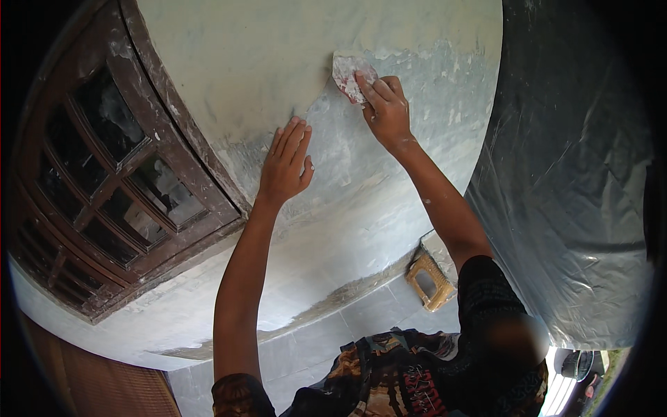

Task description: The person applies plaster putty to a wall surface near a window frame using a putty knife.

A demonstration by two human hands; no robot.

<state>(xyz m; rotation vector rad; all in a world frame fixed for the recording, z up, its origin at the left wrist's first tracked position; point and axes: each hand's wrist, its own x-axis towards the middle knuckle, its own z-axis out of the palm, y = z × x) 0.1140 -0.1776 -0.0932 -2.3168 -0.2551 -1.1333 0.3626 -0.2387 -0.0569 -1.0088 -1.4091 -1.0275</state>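
My right hand (390, 115) is raised against the wall, with its fingers closed on a flat scraper (352, 75) smeared with white plaster, reddish patches showing through. The scraper's far edge meets the wall. Lower and to the left, my left hand (285, 163) lies flat on the wall, fingers stretched out and holding nothing. Around both hands the wall (326, 149) is patchy: cream at upper left, rough grey and whitish about the scraper and below. White specks dot my right forearm.
A brown wooden window (149, 187) with small panes, spotted with white, borders the wall at left. Dark plastic sheeting (563, 181) hangs at right. On the grey tiled floor (278, 358), a tan frame-like object (432, 281) stands by the wall. A dark bucket (577, 364) shows at lower right.
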